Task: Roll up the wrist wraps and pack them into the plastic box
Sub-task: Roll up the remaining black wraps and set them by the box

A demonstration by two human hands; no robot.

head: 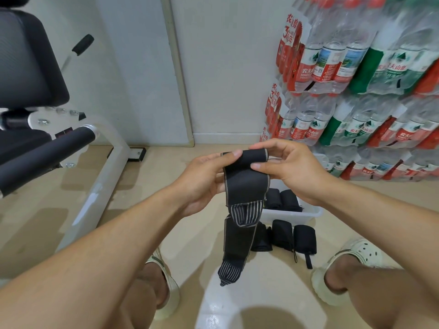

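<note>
Left hand (204, 181): pinching wrap's top edge.
Right hand (288, 170): gripping unrolled wrist wrap (245, 186), centre frame.
Plastic box (308, 213): holding two rolls (283, 200).
Floor rolls (293, 236): awaiting packing, lower centre.

I see the wrist wrap (245, 184) as matt black woven cloth, pale stitched edging, ribbed striped elastic sections. Plastic box (292, 216) is translucent white, smooth. Floor (166, 186) is glossy beige tile, reflective. Bench frame (99, 186) is white painted metal, semi-gloss; its roller (45, 153) matt black foam. Water bottles (332, 65) in clear shiny plastic wrap.
</note>
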